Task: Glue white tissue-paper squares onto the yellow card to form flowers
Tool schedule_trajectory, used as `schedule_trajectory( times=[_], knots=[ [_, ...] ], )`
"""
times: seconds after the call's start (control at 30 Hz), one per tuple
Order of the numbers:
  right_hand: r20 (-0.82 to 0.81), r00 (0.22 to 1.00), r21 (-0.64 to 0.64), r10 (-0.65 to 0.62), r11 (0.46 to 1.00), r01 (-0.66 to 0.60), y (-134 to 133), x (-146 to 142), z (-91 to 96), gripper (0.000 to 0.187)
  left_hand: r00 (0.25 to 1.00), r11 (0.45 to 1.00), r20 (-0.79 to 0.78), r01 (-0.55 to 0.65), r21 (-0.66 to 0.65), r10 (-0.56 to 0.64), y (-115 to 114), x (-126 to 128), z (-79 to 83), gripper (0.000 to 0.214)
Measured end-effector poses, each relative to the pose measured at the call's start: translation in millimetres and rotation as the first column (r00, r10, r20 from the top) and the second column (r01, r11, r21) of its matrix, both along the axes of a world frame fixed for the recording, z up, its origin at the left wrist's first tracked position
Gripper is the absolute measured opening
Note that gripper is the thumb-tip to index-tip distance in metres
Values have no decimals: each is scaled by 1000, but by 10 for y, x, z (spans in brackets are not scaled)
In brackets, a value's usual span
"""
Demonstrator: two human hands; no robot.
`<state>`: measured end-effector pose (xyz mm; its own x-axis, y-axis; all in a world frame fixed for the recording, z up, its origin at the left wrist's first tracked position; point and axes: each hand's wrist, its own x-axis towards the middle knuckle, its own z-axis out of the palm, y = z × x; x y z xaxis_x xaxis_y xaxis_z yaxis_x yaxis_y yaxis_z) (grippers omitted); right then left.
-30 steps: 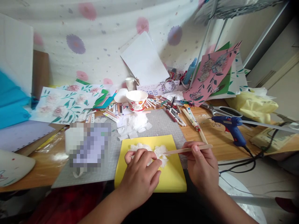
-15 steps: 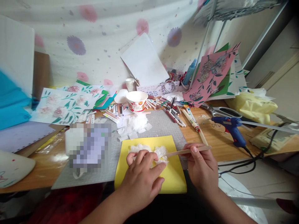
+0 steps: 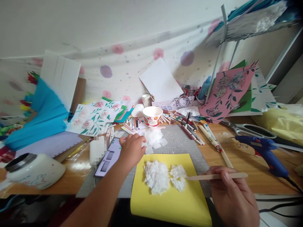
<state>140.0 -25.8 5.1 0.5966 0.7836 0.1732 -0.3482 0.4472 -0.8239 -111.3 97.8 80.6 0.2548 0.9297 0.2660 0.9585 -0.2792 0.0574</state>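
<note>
A yellow card (image 3: pixel 170 201) lies on a grey cutting mat (image 3: pixel 175 138) at the table's front. Two crumpled white tissue clumps (image 3: pixel 157 176) sit on the card. My right hand (image 3: pixel 233 195) is closed on a flat wooden stick (image 3: pixel 215 176), whose tip touches the smaller clump. My left hand (image 3: pixel 131 149) reaches forward to a pile of white tissue squares (image 3: pixel 153 138) beyond the card, fingers curled at the pile's left edge; what they hold, if anything, is hidden. A phone (image 3: pixel 109 157) lies just left of that hand.
A paper bowl (image 3: pixel 152 116), many markers (image 3: pixel 187 126), scissors (image 3: pixel 248 129) and a blue glue gun (image 3: pixel 265 149) with its cord lie on the wooden table. A white jar (image 3: pixel 33 171) lies at front left. Flowered cards (image 3: pixel 227 90), blue paper (image 3: pixel 40 116) and sheets crowd the back.
My left hand has left the tissue clumps and moved forward-left to the pile of squares. The view has tilted up and shifted. The stick still rests at the clump.
</note>
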Motion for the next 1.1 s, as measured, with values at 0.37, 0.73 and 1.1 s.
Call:
schedule_trajectory(
  times=[0.37,0.73,1.1],
  knots=[
    [20,999,-5,35,999,-35,-11,10,-47,17,1000,1000,9,-15,-3,15,236,487,-113,18],
    [23,999,42,33,999,-34,3,-14,-9,14,971,995,237,48,-82,-27,-20,180,27,15],
    [-34,999,4,16,1000,-16,21,-23,124,15,821,851,226,500,160,-525,-821,531,-270,21]
  ],
)
